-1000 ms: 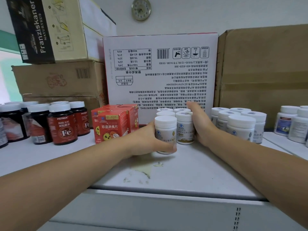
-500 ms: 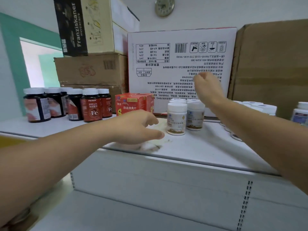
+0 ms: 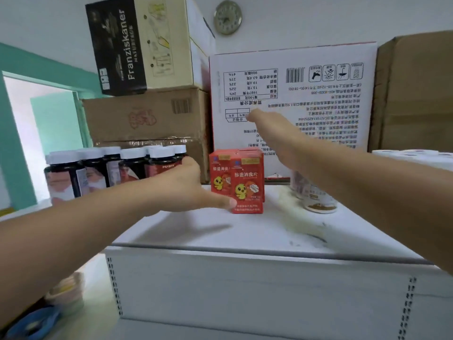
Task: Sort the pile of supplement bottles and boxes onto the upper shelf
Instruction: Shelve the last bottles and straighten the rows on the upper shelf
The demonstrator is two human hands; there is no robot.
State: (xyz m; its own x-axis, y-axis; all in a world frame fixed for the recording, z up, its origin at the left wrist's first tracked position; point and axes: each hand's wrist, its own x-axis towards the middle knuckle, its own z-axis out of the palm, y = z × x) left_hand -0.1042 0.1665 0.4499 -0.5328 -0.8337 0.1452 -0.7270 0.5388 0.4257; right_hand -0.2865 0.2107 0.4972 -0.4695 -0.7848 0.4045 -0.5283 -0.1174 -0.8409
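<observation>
Nearest is the white metal upper shelf [image 3: 245,231], whose front panel has rows of punched slots down both edges. At lower left, below it, lies a blurred blue object [image 3: 31,322] that cannot be identified.

The left hand [image 3: 181,187] reaches over the shelf with its grip wide apart and nothing in it. The thumb is stretched sideways so its tip touches the lower left edge of the front small red cardboard box [image 3: 247,185], and the fingers point into the gap beside the dark bottles. Two of these red boxes stand upright, touching each other, and each shows a yellow cartoon chick and the writing "珍迪消食片".

Left of them is a cluster of dark brown bottles with white caps [image 3: 110,168]. One red label reads roughly "PIETRICK".

The right forearm partly hides white plastic bottles with brown-banded labels [image 3: 318,202], whose print is too blurred to read. The right hand [image 3: 272,128] is raised above the red boxes. Its grip is spread flat and holds nothing, and the blurred fingertips lie in front of the tall white carton [image 3: 318,99].

That carton carries upside-down Chinese text, a barcode, four handling symbols and a nutrition table. Brown cardboard cartons [image 3: 147,116] are stacked to its left, topped by a black-and-cream box lettered "Franziskaner" [image 3: 137,45]. A round wall clock [image 3: 228,17] hangs behind.
</observation>
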